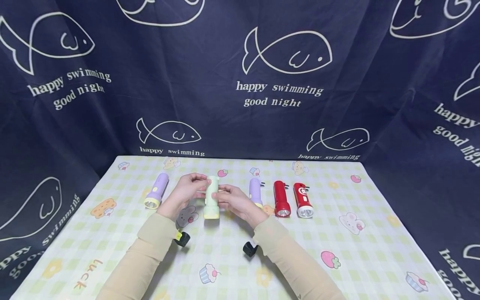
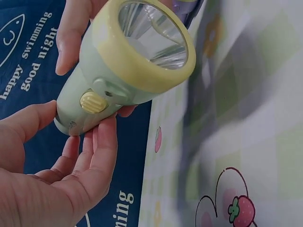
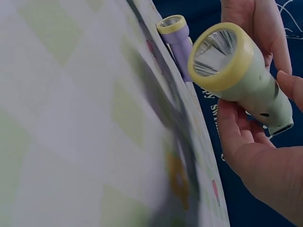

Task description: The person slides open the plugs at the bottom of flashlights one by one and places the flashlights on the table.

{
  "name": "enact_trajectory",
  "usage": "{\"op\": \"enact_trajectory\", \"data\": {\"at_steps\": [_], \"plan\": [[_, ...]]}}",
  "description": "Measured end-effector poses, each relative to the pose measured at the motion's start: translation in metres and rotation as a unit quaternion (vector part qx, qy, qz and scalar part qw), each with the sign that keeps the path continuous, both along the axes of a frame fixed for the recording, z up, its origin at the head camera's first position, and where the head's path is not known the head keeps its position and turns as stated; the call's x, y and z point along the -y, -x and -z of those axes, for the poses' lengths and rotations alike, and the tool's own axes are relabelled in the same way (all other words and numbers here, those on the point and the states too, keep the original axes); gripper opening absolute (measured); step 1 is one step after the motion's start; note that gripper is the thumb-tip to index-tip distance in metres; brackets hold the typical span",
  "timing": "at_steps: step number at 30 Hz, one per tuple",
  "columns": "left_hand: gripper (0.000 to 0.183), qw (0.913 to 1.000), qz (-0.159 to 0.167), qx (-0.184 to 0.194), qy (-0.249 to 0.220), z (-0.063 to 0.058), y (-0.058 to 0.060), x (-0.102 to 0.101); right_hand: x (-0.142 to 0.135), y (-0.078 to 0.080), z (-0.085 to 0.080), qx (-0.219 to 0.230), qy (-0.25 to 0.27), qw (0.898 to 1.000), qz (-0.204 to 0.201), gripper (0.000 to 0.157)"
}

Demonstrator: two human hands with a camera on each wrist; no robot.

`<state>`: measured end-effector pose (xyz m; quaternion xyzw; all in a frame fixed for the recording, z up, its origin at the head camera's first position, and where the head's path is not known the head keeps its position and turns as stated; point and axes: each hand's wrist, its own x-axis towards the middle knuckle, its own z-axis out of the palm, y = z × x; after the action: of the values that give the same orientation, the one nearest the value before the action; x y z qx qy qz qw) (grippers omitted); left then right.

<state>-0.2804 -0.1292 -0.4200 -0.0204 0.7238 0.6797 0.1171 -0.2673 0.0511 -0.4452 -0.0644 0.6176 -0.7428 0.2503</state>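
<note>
A pale green flashlight with a yellow head ring is held between both hands above the table, its lens end toward me. My left hand pinches it near the tail, thumb on one side and fingertips on the other. In the left wrist view, a yellow switch shows on its body. From the other side, my right hand grips the barrel between thumb and fingers. The right wrist view shows the reflector and a slot at the tail end.
On the left lies a purple flashlight with a yellow rim. Right of my hands are another purple flashlight, a red one and a red one with a white rim. Plug prongs stick out from these three. A checked cloth covers the table.
</note>
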Motion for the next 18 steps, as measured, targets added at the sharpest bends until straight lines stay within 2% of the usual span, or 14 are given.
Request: {"op": "enact_trajectory", "data": {"at_steps": [7,12,18], "plan": [[0.039,0.9999,0.011,-0.004,0.005,-0.004,-0.004,-0.002,-0.002,0.003,-0.007,-0.006,0.002,1.000,0.006,0.050],[0.038,0.9994,0.031,-0.007,0.015,-0.006,-0.007,-0.004,-0.005,0.004,-0.011,-0.004,0.007,1.000,0.017,0.048],[0.036,0.9988,0.046,-0.012,0.014,-0.006,-0.009,-0.006,-0.007,0.006,-0.015,0.001,0.016,1.000,0.021,0.038]]}}
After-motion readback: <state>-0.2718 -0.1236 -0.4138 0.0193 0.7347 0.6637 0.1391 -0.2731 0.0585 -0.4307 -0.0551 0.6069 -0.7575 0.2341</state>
